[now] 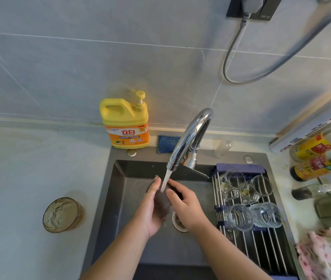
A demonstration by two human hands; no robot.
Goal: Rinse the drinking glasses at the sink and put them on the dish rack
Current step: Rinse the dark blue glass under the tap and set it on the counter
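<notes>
Left hand [150, 209] and right hand [185, 205] curl round one drinking glass [162, 202] under water running from the faucet [190, 136].

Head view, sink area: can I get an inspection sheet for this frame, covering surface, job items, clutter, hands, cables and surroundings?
Surface: pale countertop around a dark sink; water runs from the faucet.
Job's things: held glass under the stream; several clear glasses lying on the dish rack across the sink's right side; amber glass on the countertop, left of the sink.
Clutter: yellow detergent bottle and blue sponge behind the sink; sauce bottles and pink cloth at right.
Hands: left hand and right hand both hold the glass.
Cables: grey cable loops from a wall socket.
Surroundings: grey tiled wall.
</notes>
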